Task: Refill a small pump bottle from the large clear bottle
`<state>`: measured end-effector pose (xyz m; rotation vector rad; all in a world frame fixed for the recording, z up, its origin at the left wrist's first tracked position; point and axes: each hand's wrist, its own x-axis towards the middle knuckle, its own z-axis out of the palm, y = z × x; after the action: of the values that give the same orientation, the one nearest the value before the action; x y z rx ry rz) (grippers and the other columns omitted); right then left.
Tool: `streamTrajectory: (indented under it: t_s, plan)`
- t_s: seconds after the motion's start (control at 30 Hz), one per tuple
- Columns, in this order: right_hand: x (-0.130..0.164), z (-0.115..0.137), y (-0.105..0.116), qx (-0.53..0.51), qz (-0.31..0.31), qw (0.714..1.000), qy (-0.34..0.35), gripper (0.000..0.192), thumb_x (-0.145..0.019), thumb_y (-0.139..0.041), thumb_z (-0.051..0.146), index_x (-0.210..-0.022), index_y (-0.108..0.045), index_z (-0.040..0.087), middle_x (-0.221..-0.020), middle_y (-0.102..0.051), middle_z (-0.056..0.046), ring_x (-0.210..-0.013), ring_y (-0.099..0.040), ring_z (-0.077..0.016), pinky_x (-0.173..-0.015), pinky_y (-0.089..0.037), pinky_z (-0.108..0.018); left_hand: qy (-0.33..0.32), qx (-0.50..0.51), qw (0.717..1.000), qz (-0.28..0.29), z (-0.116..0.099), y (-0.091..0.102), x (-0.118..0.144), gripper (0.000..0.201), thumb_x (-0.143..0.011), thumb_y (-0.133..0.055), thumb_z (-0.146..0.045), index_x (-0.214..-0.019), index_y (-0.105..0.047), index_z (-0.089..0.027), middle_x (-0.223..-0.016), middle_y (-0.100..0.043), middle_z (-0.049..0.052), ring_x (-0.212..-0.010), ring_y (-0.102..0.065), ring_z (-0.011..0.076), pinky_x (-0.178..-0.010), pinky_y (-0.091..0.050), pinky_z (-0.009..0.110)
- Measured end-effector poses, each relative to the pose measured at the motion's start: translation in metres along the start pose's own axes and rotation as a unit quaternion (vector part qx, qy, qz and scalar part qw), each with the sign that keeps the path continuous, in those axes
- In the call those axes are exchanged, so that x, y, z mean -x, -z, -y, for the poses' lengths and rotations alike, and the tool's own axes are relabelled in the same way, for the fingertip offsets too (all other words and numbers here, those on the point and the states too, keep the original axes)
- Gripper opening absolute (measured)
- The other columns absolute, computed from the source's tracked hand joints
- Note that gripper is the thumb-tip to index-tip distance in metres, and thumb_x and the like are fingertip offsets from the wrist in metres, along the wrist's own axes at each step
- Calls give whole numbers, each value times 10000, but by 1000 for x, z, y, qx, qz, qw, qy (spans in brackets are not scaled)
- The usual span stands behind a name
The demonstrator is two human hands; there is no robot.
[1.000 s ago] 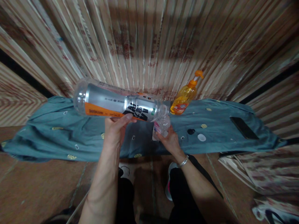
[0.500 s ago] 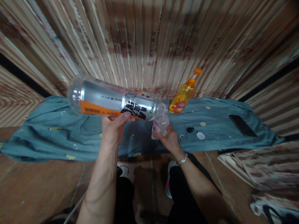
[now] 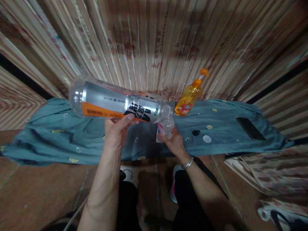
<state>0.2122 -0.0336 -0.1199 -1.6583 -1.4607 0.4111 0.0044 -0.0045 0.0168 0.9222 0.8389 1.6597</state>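
Note:
My left hand point(image 3: 118, 130) grips a big clear bottle point(image 3: 113, 102) with a silver, orange and black label, held almost on its side with its open mouth to the right. That mouth sits right over the top of a small clear bottle point(image 3: 165, 127) with a pink and white label, which my right hand point(image 3: 175, 143) holds upright from below. Both bottles are over a blue-grey cloth point(image 3: 72, 134). I cannot tell whether liquid is running between them.
On the cloth stand an orange pump bottle point(image 3: 189, 98) at the back, a black cap point(image 3: 196, 132) and a white cap point(image 3: 207, 139) right of my hands, and a black phone point(image 3: 250, 128) far right. A ribbed wall rises behind. My legs and shoes are below.
The big bottle's base has risen and swung slightly left, so it tilts more toward the small bottle. My right hand and the small bottle have stayed in place.

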Motion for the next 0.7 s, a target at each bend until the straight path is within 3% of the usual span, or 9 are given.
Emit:
streamTrajectory:
  t_s: [0.5, 0.7]
  plan:
    - [-2, -1, 0, 10, 9, 1000, -10, 545, -790, -702, 476, -1218, -586, 160, -1057, -773, -144, -943, -757, -311, -810, -592, -405, 17, 18, 1000, -13, 1, -1, 0, 397, -456, -874, -235, -779, -645, -204, -654, -653, -50, -567, -627, 127, -509, -590, 253]
    - [-2, -2, 1, 2, 11, 1000, -9, 538, -787, -691, 484, -1201, -587, 157, -1043, -770, -147, -941, -754, -315, -814, -586, -408, 12, 7, 1000, 7, 0, -1, -2, 427, -481, -900, -259, -826, -653, -212, -673, -649, -51, -591, -647, 133, -532, -595, 252]
